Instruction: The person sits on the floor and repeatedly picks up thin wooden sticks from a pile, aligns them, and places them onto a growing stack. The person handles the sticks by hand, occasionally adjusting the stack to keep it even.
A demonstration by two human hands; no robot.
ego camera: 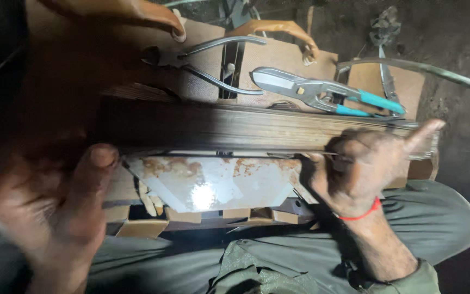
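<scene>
No containers in view; everything lies loose on a wooden bench (278, 57).
Counts: one rusty metal sheet (213, 182), one long wooden bar (235, 128), one pair of pliers (208, 62), one pair of snips (322, 92) with blue handles.
Sheet sits at the bench's near edge, under the bar, its lower part sticking out toward the person's lap; glare spot near its bottom middle.
Right hand (368, 163) at the sheet's right end, fingers curled shut on a thin dark tool, too small to identify, tip against the bar's lower edge; red thread on the wrist.
Left hand (55, 207) at the sheet's left end, blurred, thumb tip by the sheet's top left corner; grip cannot be told.
Hands well apart.
Pliers near the far left of the bench; snips far right, beside the bar.
</scene>
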